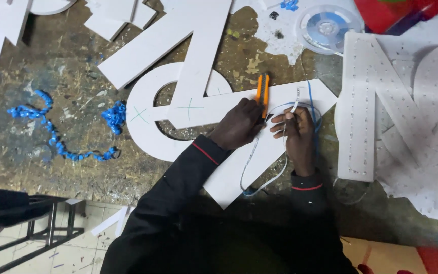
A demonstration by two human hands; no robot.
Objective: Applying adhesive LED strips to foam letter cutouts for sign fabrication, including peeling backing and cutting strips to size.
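My left hand [238, 126] grips the orange cutter [263, 95]; my right hand [296, 133] pinches the strip [252, 157]. A slip could nick those fingers.

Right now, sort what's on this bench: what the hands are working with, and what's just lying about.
In use:
left hand
right hand
orange utility knife
thin white strip
white foam letter

Lying about:
blue peeled backing curls
strip reel
dotted white letter

The white letter shapes [198, 109] look like smooth, matt foam board, while the worktable [62, 76] beneath is rough, scarred, paint-stained wood. The utility knife [263, 94] has a glossy orange plastic casing, and the reel [325, 28] is clear, shiny plastic.
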